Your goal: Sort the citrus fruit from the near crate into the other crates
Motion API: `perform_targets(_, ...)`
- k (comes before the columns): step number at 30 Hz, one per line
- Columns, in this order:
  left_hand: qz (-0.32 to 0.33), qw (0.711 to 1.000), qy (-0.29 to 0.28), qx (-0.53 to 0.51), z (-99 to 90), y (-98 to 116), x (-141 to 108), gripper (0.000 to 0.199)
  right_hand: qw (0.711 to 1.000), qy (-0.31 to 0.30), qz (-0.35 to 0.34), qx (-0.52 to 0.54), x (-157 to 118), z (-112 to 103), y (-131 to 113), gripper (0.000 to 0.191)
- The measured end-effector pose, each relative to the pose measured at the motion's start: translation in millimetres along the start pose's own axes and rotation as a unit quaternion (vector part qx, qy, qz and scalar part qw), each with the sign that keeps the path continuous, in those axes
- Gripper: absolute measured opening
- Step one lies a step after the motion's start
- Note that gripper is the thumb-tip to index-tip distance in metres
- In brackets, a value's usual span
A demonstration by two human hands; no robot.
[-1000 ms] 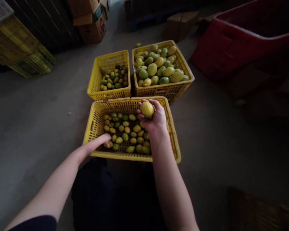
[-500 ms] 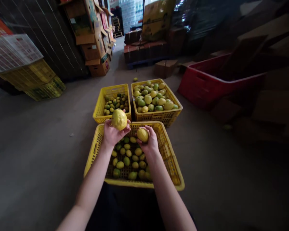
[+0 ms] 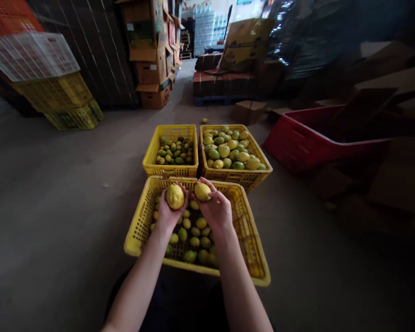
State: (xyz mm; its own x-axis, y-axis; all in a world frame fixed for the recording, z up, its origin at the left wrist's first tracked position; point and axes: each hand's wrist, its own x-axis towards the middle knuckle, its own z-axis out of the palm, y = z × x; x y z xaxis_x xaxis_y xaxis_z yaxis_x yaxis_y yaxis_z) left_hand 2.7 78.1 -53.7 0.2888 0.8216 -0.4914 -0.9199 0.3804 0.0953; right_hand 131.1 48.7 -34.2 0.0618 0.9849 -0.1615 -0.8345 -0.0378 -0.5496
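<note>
Above the near yellow crate [image 3: 257,249], my left hand [image 3: 169,213] is closed around a large, bumpy yellow lemon [image 3: 175,197]. Close by on the right, my right hand [image 3: 218,210] holds a smaller, smoother yellow lemon [image 3: 202,192] between its fingers. The two lemons are a small gap apart. Below my hands, several green and yellow lemons [image 3: 194,232] lie on the bottom of the near crate, partly hidden by my hands and forearms.
Behind stand a left yellow crate [image 3: 169,171] of small dark-green lemons and a fuller right crate [image 3: 236,174]. A red bin [image 3: 297,133] is at the right, stacked crates [image 3: 60,90] at the left. Cardboard boxes [image 3: 152,74] and one stray lemon [image 3: 204,121] are farther back.
My left hand has lowered with the large lemon and come nearer the right one. My right hand has turned, its fingers more spread around its lemon. The view has shifted, placing the crates slightly right.
</note>
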Motion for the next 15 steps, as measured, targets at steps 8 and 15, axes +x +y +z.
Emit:
perform_targets(8,0.032,0.999,0.002,-0.03,4.6,16.5,-2.6,0.029,0.979,0.034,0.066,-0.192,9.8,3.1,30.7,0.047)
perform_targets(15,0.063,0.998,-0.016,-0.003,5.2,21.0,-9.6,0.027,0.969,0.163,0.031,-0.185,14.7,6.5,45.4,0.038)
